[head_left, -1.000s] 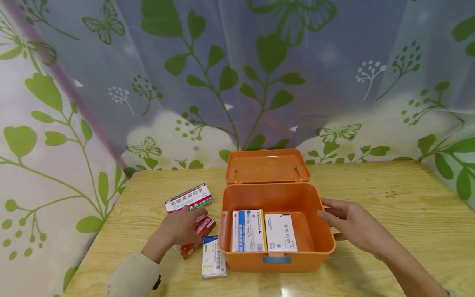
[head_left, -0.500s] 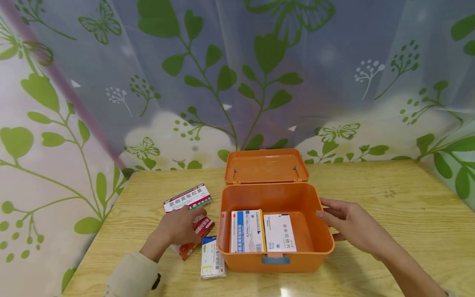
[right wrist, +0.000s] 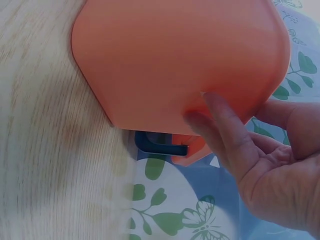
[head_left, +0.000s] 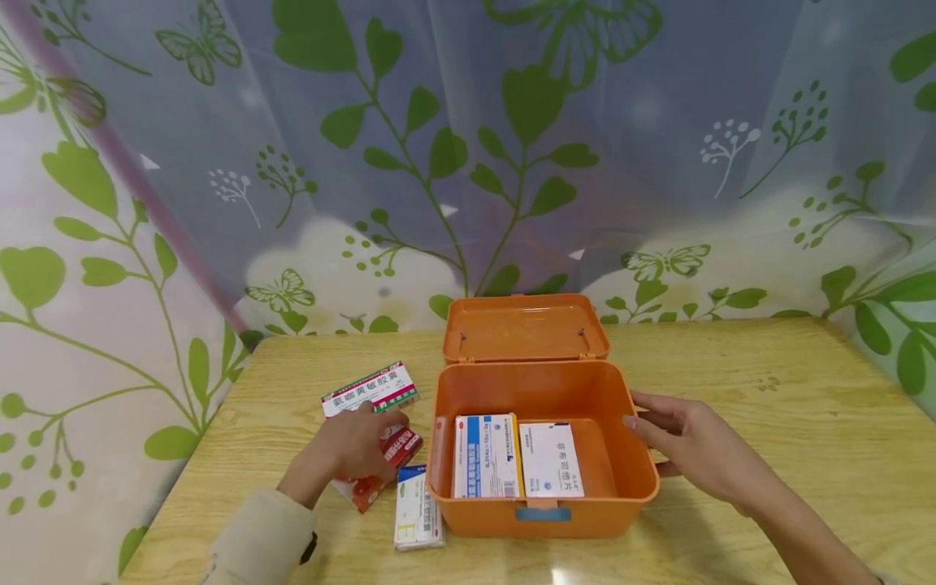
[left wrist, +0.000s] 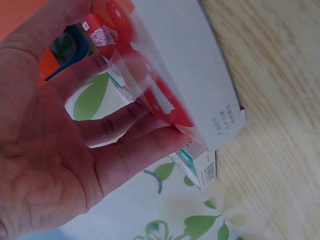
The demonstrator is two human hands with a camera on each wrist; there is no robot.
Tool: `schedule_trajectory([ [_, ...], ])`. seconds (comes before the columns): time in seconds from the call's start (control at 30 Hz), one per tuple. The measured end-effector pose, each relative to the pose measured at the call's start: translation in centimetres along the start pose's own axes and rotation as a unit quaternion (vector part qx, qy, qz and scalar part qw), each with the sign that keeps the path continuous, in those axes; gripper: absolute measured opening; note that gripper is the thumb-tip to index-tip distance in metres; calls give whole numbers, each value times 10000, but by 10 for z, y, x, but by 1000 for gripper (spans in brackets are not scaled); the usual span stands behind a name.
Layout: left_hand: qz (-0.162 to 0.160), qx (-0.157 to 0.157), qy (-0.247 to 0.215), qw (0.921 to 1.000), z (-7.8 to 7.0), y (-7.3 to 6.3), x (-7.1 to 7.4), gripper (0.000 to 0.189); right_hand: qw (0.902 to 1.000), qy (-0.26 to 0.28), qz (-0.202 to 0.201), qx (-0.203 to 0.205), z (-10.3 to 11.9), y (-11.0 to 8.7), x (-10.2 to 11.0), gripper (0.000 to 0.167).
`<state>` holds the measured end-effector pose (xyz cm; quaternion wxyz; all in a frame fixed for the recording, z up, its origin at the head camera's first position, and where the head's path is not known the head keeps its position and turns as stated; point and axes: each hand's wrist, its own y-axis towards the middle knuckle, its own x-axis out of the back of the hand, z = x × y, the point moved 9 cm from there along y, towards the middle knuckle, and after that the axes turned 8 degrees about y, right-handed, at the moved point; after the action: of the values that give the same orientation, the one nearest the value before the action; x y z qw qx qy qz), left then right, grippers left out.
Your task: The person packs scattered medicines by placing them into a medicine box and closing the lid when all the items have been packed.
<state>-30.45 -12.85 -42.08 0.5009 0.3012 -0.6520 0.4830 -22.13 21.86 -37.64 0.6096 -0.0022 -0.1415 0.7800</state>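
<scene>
My left hand (head_left: 353, 447) grips a red medicine box (head_left: 400, 445) at the left of the orange case. In the left wrist view, thumb and fingertips are on that box's red sides, and its plain white face (left wrist: 195, 65) is turned toward the camera. Behind it lies a white, pink and green medicine box (head_left: 369, 390); nearer stands a white medicine box with a blue end (head_left: 419, 516). My right hand (head_left: 695, 443) holds the right wall of the orange case (head_left: 475, 520), thumb at the rim, fingers against the outside (right wrist: 165, 65).
Inside the case are a blue-and-white medicine box (head_left: 478, 459) and a white one (head_left: 552, 459), with bare floor to their right. The case's lid (head_left: 526, 325) is folded back toward the patterned curtain (head_left: 409, 203). All stand on a wooden table (head_left: 775, 390).
</scene>
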Motion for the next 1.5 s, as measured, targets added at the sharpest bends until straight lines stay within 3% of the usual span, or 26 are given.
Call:
schedule_trajectory([
  [0.47,-186,-4,58,9998,1,-1,-2,62,9999,-31,-49,102,0,-1,0,70],
  [0.7,-500,-3,314,9983,1,-13,11,64,9999,-10,-54,127,2,0,-2,70],
  [0.83,-701,28,312,9970,1,-23,29,69,9999,-32,-63,124,2,0,-1,71],
  [1.13,-1292,79,234,9913,-1,-51,83,70,9998,-97,-133,104,-1,-2,1,71],
  [1.5,-2369,17,71,9715,-26,-77,131,68,9997,-66,-180,128,-2,-1,1,71],
])
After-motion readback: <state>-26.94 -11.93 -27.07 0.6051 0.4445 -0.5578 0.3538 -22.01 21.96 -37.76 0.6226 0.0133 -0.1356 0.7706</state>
